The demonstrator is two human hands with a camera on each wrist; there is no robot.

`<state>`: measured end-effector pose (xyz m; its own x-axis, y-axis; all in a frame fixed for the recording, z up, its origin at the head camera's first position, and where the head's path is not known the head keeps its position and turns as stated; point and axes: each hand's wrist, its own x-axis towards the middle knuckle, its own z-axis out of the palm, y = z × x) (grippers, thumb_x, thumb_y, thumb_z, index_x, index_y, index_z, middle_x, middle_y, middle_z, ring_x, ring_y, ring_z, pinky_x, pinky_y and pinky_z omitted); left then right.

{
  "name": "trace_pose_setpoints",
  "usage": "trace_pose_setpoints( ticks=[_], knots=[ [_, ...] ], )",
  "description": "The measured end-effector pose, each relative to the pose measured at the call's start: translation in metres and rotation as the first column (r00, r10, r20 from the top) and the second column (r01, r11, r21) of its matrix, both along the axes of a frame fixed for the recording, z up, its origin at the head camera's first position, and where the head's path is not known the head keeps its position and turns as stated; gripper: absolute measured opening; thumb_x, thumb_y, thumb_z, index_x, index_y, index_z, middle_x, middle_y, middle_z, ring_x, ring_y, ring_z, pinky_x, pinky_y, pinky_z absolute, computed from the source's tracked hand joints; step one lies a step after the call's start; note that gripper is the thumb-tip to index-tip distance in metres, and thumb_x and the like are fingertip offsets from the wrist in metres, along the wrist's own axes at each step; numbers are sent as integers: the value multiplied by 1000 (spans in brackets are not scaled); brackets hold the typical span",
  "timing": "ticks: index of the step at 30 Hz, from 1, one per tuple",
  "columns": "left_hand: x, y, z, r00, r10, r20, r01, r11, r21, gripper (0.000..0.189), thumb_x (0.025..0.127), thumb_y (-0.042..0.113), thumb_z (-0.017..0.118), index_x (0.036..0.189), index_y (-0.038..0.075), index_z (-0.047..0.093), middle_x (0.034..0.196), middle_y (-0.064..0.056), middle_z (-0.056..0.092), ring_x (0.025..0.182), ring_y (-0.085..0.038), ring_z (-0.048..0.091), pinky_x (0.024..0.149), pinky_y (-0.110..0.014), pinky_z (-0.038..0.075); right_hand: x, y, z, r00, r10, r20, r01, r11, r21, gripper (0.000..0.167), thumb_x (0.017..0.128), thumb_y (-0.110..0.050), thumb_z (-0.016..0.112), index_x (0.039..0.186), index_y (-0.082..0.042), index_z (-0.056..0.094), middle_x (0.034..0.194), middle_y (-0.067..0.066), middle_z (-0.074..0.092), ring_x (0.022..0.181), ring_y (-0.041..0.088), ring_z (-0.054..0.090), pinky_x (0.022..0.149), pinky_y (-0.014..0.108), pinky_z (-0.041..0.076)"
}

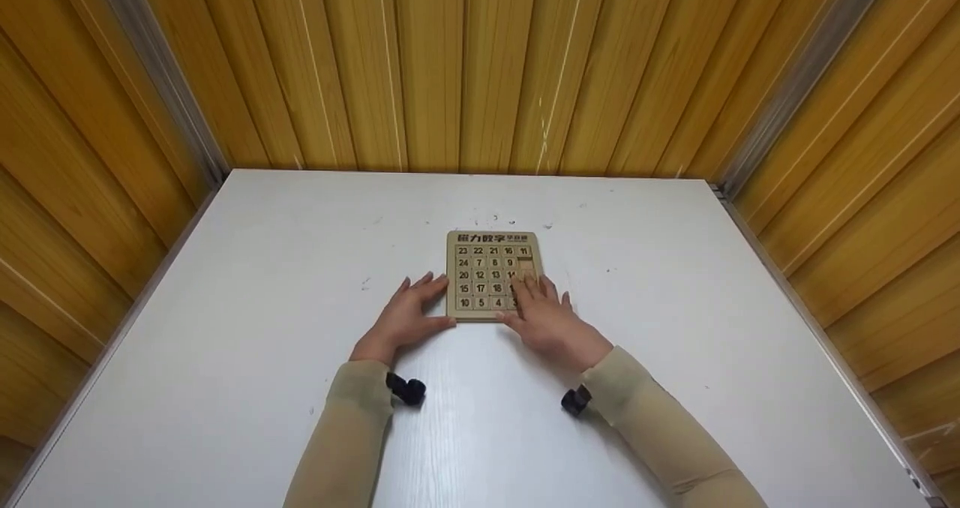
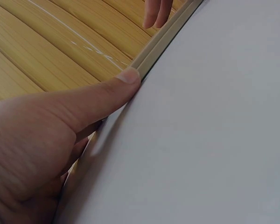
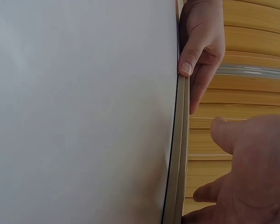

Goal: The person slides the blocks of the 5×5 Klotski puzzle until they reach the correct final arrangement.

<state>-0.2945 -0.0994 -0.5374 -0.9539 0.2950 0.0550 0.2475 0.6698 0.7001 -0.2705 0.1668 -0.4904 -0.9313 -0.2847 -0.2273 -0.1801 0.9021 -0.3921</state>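
A wooden number sliding puzzle [image 1: 451, 257] lies flat on the white table, its numbered tiles [image 1: 480, 275] set in rows under a printed heading. One vacant cell [image 1: 525, 265] shows in the right column, below tile 11. My left hand [image 1: 405, 317] rests at the puzzle's left side, with the thumb [image 2: 128, 75] against the front left corner and the fingers spread along the edge. Over the lower right tiles lies my right hand [image 1: 555, 324], fingertips on the right columns, hiding some numbers. In the right wrist view its thumb [image 3: 226, 133] is above the frame's edge.
The white table [image 1: 300, 268] spreads out around the puzzle, with small dark marks on its far part. Yellow wood-patterned panels [image 1: 450, 65] stand behind and on both sides. Both wrists carry small black cameras [image 1: 409, 389] at the sleeve cuffs.
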Motion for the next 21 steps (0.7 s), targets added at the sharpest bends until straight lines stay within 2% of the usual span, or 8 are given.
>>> trace_pose_setpoints(
  ticks=[13,21],
  knots=[
    [0,0,-2,1000,17,22,-17,1000,9,83,83,33,85,155,17,46,163,1,43,160,-19,24,136,-44,2,-17,-1,-4,1000,-8,-4,8,1000,-7,87,104,-63,42,166,-12,9,175,12,-1,162,38,-8,129,68,-3],
    [-1,1,1,1000,17,20,-17,1000,-25,83,85,37,84,156,19,45,162,4,45,160,-19,25,136,-42,4,-24,-2,-1,1000,-14,19,14,1000,-14,88,104,-61,44,166,-9,10,174,15,-1,161,39,-8,129,69,-3]
  ],
)
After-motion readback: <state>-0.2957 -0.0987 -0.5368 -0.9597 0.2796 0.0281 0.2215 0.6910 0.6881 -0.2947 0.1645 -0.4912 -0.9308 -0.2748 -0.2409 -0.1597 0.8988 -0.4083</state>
